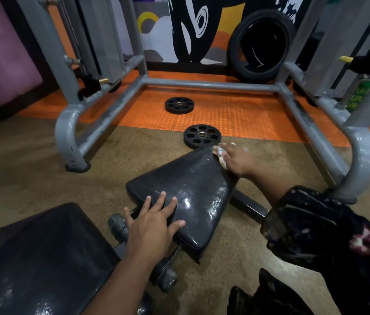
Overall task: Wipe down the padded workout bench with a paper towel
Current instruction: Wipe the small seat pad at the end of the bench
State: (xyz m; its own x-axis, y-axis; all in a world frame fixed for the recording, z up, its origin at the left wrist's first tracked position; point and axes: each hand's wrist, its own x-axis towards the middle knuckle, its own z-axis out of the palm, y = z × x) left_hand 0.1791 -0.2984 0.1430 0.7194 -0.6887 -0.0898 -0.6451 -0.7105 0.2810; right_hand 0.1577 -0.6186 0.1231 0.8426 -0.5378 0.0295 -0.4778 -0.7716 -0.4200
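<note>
Brown floor [31,169] turns to orange mat [236,114] toward 12 o'clock, where a gray metal frame [209,85] stands. Two black weight plates [202,136] lie flat there, and a tire [262,45] leans on the painted wall. At the middle sits the shiny black bench pad [193,189]. The left hand [151,226] lies flat on its 7 o'clock edge, fingers spread. The right hand [236,161] squeezes a crumpled paper towel [220,154] against its 1 o'clock corner.

Black padded seat pad [193,192], glossy and streaked wet, tilts on its frame; a crumpled paper towel [220,155] presses its far corner.
</note>
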